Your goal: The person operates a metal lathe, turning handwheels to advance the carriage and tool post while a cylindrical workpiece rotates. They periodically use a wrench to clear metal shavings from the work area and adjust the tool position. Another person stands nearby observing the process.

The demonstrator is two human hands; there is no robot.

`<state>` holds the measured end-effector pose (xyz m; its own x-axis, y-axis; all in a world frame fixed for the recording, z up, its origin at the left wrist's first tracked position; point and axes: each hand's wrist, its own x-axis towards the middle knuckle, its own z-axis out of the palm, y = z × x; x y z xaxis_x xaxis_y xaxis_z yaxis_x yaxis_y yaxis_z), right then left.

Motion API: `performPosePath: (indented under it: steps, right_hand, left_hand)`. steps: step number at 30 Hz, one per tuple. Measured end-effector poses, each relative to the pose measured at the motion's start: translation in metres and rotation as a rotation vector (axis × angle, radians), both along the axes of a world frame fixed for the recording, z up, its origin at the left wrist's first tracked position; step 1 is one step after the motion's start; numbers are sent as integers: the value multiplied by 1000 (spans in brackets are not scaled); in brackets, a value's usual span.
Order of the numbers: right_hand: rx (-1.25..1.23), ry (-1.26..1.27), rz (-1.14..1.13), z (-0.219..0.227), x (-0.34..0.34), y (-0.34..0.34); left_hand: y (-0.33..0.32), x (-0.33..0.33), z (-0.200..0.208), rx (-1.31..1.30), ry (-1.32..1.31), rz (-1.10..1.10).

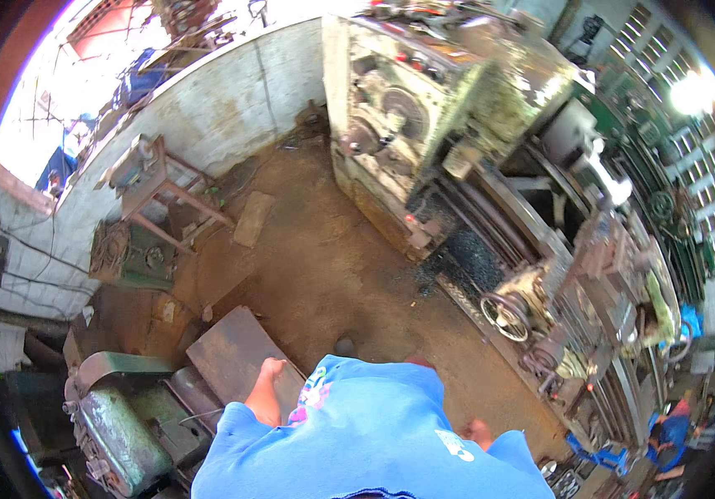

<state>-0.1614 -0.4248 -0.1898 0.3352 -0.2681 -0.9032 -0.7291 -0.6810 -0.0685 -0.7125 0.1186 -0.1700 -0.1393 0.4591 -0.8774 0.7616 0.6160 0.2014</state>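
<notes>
My left hand hangs by my side over a flat brown metal top; I cannot tell whether it touches that top. Its fingers are small and unclear in the head view. Low on the other side, my right hand shows partly past my blue shirt, its fingers blurred. Nothing can be made out in either hand. A large lathe stands ahead and to the right, with a handwheel on its near part and exposed gears at its far end.
Dark metal shavings lie under the lathe bed. At lower left stands a green machine. A small table and a green box are by the white wall. Another person is at far lower right.
</notes>
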Motion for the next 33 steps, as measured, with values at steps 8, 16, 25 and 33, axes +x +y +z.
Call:
performPosePath:
  steps: [8,16,25,33]
  right_hand:
    - [398,-167,1467,-9,-40,276]
    - [478,-202,286,38,34,599]
    - [619,-112,569,76,30,831]
    - [322,-347,355,111,45,812]
  left_hand:
    - [136,0,46,29,-45,195]
    - [310,127,46,12,-180,-120]
    - [581,249,102,85,-558,190]
    - [837,410,140,104,-845,198]
